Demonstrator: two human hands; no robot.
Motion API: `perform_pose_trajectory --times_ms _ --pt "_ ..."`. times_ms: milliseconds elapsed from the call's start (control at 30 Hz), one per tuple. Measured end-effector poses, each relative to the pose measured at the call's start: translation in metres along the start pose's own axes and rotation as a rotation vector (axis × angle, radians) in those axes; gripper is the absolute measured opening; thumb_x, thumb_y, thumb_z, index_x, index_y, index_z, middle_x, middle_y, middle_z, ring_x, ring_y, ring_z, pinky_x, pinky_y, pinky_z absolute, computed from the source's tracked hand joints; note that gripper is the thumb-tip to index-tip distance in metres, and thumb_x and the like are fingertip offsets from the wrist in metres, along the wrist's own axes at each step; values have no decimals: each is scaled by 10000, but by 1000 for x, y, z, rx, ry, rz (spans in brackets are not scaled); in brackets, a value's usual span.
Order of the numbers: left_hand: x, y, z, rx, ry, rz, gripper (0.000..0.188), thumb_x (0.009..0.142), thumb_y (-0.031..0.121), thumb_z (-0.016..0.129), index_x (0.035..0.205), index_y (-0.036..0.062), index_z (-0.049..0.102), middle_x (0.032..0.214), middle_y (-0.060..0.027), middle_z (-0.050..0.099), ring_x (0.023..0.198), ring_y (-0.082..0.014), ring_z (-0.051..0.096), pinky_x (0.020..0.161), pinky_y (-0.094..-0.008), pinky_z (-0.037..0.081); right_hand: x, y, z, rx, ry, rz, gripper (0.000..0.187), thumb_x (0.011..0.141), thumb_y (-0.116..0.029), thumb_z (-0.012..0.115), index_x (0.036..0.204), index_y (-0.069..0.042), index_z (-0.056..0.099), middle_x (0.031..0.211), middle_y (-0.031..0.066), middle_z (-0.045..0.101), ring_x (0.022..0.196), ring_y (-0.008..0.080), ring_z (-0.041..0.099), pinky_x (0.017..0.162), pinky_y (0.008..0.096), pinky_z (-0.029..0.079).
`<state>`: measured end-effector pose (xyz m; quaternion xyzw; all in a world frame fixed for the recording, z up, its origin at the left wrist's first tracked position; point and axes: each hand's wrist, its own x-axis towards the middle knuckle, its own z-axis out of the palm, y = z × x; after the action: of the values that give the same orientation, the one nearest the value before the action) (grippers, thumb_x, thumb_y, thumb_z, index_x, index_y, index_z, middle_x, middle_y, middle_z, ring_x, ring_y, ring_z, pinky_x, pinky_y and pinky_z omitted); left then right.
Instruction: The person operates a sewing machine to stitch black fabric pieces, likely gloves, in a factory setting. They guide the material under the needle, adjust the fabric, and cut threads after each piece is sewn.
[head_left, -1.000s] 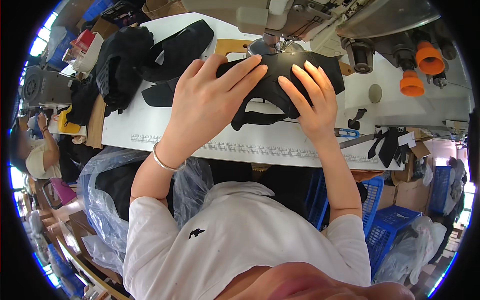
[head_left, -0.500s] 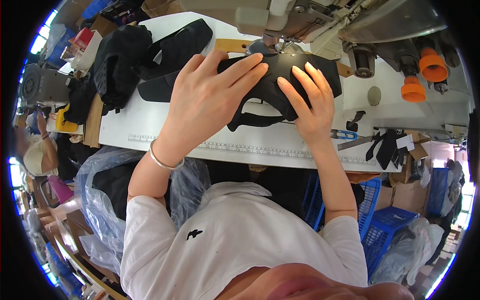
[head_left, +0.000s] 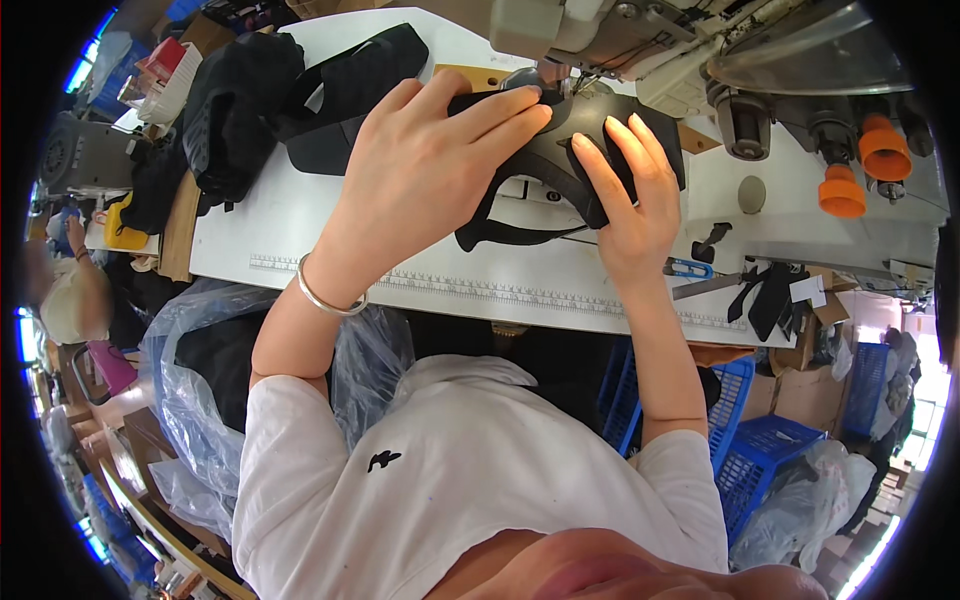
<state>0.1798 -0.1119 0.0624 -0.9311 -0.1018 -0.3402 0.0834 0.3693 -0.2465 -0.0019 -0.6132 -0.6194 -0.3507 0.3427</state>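
A black padded fabric piece (head_left: 560, 172) with a curved cut-out and a narrow strap (head_left: 520, 238) lies under the needle area of a sewing machine (head_left: 625, 35). My left hand (head_left: 415, 165) rests on its left part, fingers stretched toward the needle, thumb hidden. On the right part lies my right hand (head_left: 640, 205), fingers spread and pressing down; its thumb is hidden too. A lamp lights the fabric between the fingertips. The needle itself is hard to make out.
Black bags or pouches (head_left: 240, 110) are heaped at the left of the white table (head_left: 225, 240). A ruler strip (head_left: 450, 287) runs along its front edge. Blue-handled snips (head_left: 688, 268) and black straps (head_left: 772, 300) lie at the right. Blue crates (head_left: 765, 455) stand below; a person (head_left: 75, 285) sits far left.
The whole view has shifted slightly. Both hands remain on the black piece, which appears to have moved a little away from me with them.
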Motion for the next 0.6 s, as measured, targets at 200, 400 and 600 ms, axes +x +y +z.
perform_pose_trajectory --times_ms 200,400,600 --pt "1 -2 1 -9 -1 2 497 759 19 712 1227 184 736 1272 77 715 981 -227 647 850 -341 551 -2 -2 1 -15 3 10 363 837 -136 684 1175 -207 797 1263 68 675 1198 313 655 998 414 543" --pt "0 1 2 -33 7 -25 484 772 20 705 1228 178 737 1269 69 719 977 -233 649 851 -344 553 0 1 0 -1 5 7 371 834 -127 677 1177 -204 795 1256 74 676 1198 311 656 997 418 544" --pt "-1 -5 12 -90 70 -37 457 795 16 678 1220 167 753 1252 59 726 951 -246 646 849 -347 555 4 2 1 -9 -8 18 374 837 -123 675 1180 -212 793 1253 70 676 1197 308 658 1006 422 542"
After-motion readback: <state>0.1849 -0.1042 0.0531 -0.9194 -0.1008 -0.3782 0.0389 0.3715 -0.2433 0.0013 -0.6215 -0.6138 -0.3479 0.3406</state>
